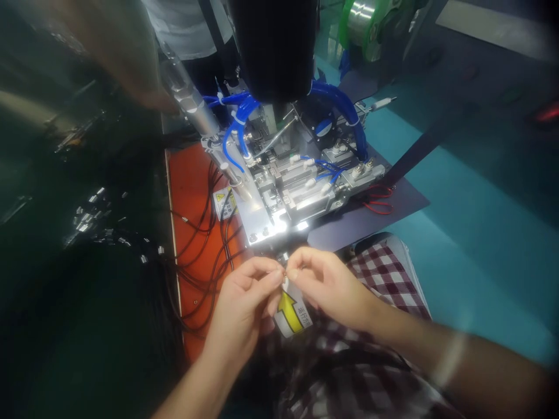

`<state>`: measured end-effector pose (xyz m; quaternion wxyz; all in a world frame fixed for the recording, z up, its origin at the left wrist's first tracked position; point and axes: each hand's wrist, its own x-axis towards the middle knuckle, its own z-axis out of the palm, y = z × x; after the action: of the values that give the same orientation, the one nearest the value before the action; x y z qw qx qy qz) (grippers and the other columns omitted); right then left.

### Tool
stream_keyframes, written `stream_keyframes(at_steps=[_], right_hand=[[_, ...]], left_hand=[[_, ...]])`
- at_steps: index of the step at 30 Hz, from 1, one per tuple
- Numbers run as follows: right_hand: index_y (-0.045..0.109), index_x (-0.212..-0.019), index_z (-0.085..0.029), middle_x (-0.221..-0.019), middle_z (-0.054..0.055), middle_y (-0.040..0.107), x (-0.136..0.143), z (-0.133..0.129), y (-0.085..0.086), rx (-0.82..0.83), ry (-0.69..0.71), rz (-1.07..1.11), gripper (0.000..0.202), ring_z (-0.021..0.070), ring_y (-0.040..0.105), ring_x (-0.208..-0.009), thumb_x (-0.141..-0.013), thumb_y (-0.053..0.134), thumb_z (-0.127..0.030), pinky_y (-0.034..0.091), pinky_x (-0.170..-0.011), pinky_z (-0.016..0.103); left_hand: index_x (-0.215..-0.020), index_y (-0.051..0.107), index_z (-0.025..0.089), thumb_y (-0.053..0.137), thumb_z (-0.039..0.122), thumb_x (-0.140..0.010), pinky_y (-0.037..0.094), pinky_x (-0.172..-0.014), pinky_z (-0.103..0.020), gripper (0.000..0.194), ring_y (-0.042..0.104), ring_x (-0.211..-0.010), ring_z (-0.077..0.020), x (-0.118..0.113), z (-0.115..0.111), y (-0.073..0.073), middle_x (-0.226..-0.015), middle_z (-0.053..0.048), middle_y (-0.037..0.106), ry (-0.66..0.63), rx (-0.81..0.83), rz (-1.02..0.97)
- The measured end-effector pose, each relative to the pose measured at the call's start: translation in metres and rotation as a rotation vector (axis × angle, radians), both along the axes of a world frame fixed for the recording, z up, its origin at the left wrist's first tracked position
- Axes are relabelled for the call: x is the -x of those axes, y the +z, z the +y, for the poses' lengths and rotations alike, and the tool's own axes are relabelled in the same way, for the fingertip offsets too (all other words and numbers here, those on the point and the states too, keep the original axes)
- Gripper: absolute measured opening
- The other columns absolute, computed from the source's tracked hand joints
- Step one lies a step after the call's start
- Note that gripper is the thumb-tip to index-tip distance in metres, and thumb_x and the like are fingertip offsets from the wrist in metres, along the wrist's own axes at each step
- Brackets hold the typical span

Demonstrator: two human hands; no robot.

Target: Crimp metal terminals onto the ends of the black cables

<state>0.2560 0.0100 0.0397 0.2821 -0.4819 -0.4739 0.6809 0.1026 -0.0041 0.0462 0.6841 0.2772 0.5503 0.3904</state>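
In the head view, my left hand (238, 299) and my right hand (329, 285) meet at the fingertips, just in front of a metal machine (312, 201). Each pinches thumb against forefinger. Something tiny shows between the fingertips, too small to name. Beneath the hands lies a white label with a yellow arrow (289, 311), partly covered by the left fingers. The machine carries metal slides, blue air tubes (338, 96) and a brightly lit front plate (262, 224).
Black cables (225, 247) run over an orange surface (192, 203) on the left. Small shiny pieces (89, 218) lie on a dark surface farther left. A green-rimmed wire spool (362, 26) is at the top. Another person's blurred arm (122, 46) reaches in at upper left.
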Motion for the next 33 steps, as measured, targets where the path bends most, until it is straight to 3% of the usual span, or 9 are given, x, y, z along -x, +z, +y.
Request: stream_keyframes(at_steps=[5,11,16,22,28,33], right_hand=[[0.056,-0.075,-0.017,-0.068,-0.001,0.054,-0.009,0.007,-0.019,-0.309,-0.059,-0.173,0.008,0.0101,0.048,-0.058,-0.083,0.054,-0.02,0.038,-0.053,0.023],[0.053,-0.077,-0.017,-0.056,-0.007,0.042,-0.017,0.025,-0.033,-0.142,0.017,-0.068,0.013,0.0073,0.035,-0.048,-0.085,0.054,-0.027,0.028,-0.044,0.021],[0.054,-0.074,-0.017,-0.05,-0.008,0.038,-0.02,0.033,-0.039,-0.087,0.044,-0.059,0.014,0.0069,0.033,-0.045,-0.084,0.055,-0.028,0.025,-0.042,0.02],[0.054,-0.074,-0.017,-0.049,-0.009,0.037,-0.018,0.031,-0.047,-0.062,0.068,-0.068,0.013,0.007,0.032,-0.044,-0.083,0.056,-0.027,0.024,-0.042,0.02],[0.055,-0.074,-0.017,-0.049,-0.008,0.038,-0.017,0.033,-0.048,-0.078,0.085,-0.111,0.014,0.0075,0.034,-0.044,-0.084,0.055,-0.027,0.026,-0.042,0.021],[0.056,-0.076,-0.017,-0.051,-0.008,0.04,-0.018,0.034,-0.046,-0.114,0.103,-0.153,0.012,0.0078,0.035,-0.045,-0.083,0.055,-0.026,0.028,-0.043,0.021]], left_hand=[[-0.093,0.064,0.016,0.074,0.032,-0.072,0.038,-0.046,-0.018,0.028,0.048,-0.047,-0.0083,0.0,0.007,0.0,-0.058,0.002,0.058,-0.068,-0.058,0.239],[-0.086,0.068,0.019,0.066,0.027,-0.078,0.047,-0.061,-0.024,0.012,0.059,-0.066,-0.0154,0.006,0.011,-0.011,-0.078,-0.003,0.068,-0.215,-0.366,0.735],[-0.092,0.071,0.022,0.058,0.023,-0.084,0.049,-0.073,-0.029,0.015,0.063,-0.079,-0.019,0.013,0.01,-0.021,-0.086,-0.004,0.069,-0.323,-0.67,1.027],[-0.104,0.069,0.018,0.048,0.014,-0.089,0.049,-0.064,-0.024,0.026,0.061,-0.078,-0.0156,0.025,0.009,-0.03,-0.089,-0.006,0.06,-0.461,-0.955,1.169],[-0.107,0.063,0.014,0.047,0.006,-0.089,0.05,-0.072,-0.021,0.026,0.061,-0.085,-0.014,0.032,0.012,-0.034,-0.095,-0.006,0.063,-0.555,-1.055,1.167],[-0.104,0.063,0.012,0.044,0.007,-0.09,0.05,-0.063,-0.024,0.025,0.062,-0.078,-0.0161,0.035,0.014,-0.035,-0.09,-0.008,0.064,-0.592,-1.152,1.293]])
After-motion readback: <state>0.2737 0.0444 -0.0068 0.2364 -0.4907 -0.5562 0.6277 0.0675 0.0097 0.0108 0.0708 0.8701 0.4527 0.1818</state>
